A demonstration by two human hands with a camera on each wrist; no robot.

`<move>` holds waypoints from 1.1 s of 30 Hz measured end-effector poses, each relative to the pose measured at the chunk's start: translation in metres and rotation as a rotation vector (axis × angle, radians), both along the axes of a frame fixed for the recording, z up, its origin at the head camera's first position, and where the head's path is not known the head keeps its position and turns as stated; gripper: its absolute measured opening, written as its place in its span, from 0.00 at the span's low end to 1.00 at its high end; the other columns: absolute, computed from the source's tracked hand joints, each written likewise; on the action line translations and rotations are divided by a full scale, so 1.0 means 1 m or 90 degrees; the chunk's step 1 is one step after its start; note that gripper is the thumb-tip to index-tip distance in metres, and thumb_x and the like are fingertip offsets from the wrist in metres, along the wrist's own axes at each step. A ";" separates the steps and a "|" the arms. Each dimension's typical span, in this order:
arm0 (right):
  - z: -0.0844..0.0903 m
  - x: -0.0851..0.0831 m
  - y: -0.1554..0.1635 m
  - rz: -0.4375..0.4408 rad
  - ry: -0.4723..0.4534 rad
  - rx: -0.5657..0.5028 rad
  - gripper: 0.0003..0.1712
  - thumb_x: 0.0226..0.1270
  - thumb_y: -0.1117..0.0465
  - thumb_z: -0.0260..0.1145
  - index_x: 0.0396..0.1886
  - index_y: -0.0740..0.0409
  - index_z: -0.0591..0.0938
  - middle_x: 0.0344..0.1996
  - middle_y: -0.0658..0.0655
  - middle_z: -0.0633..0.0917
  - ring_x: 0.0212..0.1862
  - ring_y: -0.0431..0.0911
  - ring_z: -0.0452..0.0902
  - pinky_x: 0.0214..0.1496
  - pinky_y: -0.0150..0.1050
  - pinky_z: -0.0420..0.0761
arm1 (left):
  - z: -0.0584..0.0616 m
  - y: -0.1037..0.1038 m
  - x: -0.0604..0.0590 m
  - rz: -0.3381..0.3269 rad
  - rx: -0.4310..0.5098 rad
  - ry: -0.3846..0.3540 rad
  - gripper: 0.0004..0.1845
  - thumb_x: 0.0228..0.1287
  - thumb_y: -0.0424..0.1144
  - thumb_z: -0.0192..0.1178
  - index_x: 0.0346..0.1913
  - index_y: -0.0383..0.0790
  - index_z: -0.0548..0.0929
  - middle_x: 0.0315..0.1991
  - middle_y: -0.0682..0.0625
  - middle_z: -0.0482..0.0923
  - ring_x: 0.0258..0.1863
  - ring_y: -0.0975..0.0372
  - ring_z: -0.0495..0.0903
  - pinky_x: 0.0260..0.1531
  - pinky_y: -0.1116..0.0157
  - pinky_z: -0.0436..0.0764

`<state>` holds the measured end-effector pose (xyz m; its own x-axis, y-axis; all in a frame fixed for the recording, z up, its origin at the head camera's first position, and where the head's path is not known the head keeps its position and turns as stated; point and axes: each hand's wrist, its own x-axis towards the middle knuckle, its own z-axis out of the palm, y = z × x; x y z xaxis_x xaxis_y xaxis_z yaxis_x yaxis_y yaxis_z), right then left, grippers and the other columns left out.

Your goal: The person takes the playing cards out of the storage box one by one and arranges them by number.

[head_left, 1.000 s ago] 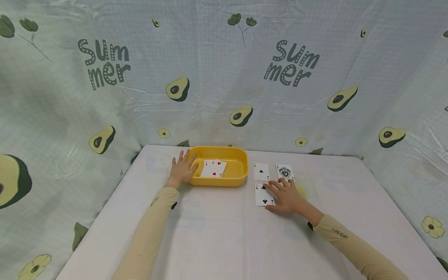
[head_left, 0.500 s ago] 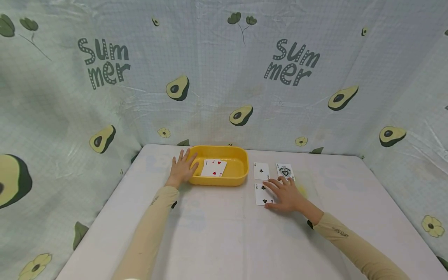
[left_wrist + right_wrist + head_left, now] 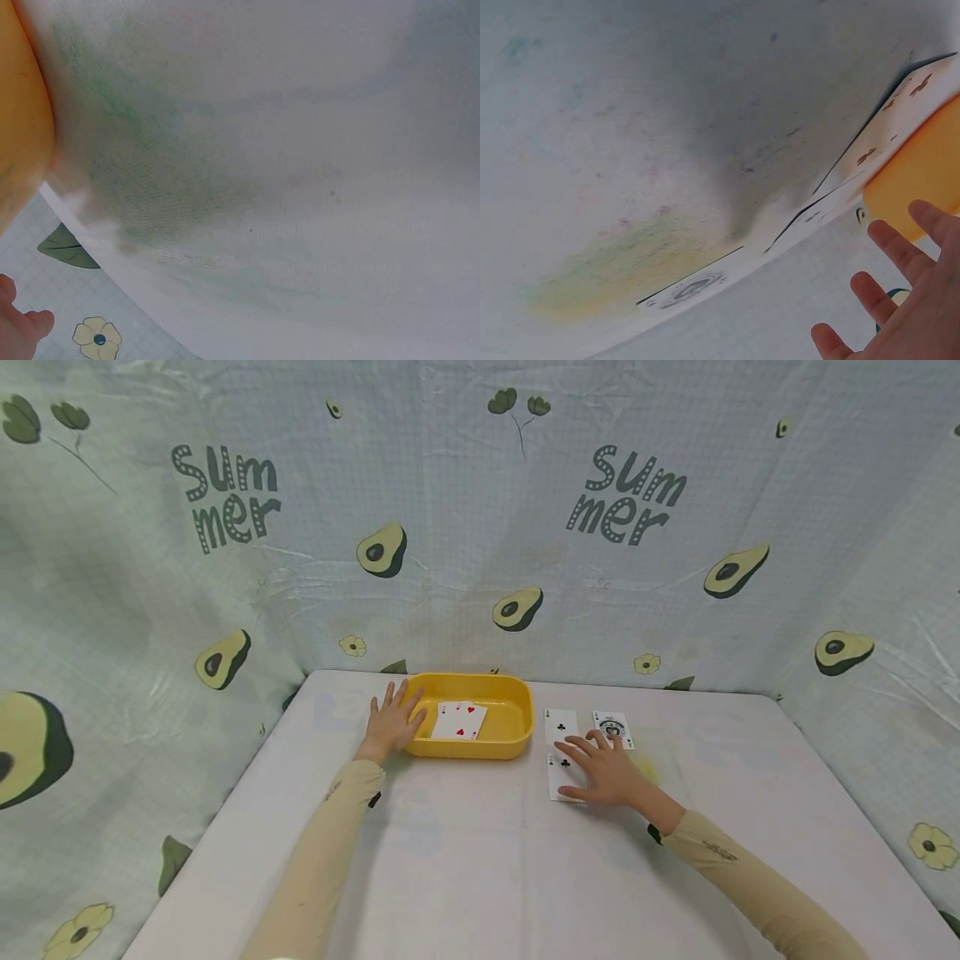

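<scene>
A white table (image 3: 465, 860) has a pale, wrinkly cloth (image 3: 442, 468) hanging around it, covered with green avocados (image 3: 382, 551), yellow flowers (image 3: 932, 847) and the word "summer" (image 3: 622, 495).

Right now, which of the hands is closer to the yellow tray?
Left hand. It's at the left end of the tray, while the right hand is past the right end, over a card.

The tray (image 3: 468, 749) is plain yellow, the cards in it (image 3: 450, 725) white with red pips, probably hearts, the club cards (image 3: 561, 727) white and black, the sleeves (image 3: 322, 843) beige with dark marks, the table (image 3: 465, 860) white with yellow-green smudges, the backdrop (image 3: 450, 468) pale grey, avocado-printed.
</scene>
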<state>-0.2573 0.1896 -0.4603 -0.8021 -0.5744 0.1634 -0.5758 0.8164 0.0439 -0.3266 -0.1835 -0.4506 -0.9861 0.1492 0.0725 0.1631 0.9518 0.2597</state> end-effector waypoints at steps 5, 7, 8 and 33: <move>0.004 -0.004 -0.009 0.001 -0.006 -0.013 0.41 0.52 0.33 0.56 0.64 0.46 0.64 0.59 0.53 0.70 0.54 0.53 0.61 0.52 0.59 0.60 | -0.001 0.001 -0.001 0.002 0.000 0.001 0.28 0.68 0.53 0.36 0.68 0.48 0.55 0.71 0.43 0.42 0.70 0.46 0.38 0.63 0.39 0.42; 0.006 -0.007 -0.012 0.005 0.002 -0.018 0.40 0.53 0.33 0.56 0.64 0.46 0.64 0.59 0.53 0.71 0.54 0.52 0.61 0.52 0.59 0.61 | -0.001 0.001 -0.001 0.001 0.002 0.003 0.28 0.68 0.53 0.37 0.68 0.47 0.56 0.71 0.42 0.42 0.70 0.45 0.38 0.63 0.39 0.42; 0.006 -0.008 -0.014 0.004 0.001 -0.021 0.40 0.53 0.33 0.56 0.64 0.46 0.64 0.59 0.52 0.70 0.54 0.52 0.61 0.53 0.59 0.60 | -0.001 0.000 -0.001 0.001 0.004 0.004 0.28 0.68 0.52 0.37 0.68 0.47 0.56 0.71 0.42 0.42 0.70 0.45 0.38 0.63 0.39 0.42; 0.023 -0.035 -0.075 0.037 -0.013 -0.052 0.34 0.59 0.39 0.54 0.64 0.47 0.64 0.61 0.54 0.68 0.56 0.53 0.59 0.56 0.55 0.59 | -0.002 -0.002 -0.002 -0.010 0.012 0.006 0.28 0.68 0.53 0.37 0.68 0.48 0.55 0.71 0.42 0.43 0.70 0.45 0.37 0.63 0.39 0.42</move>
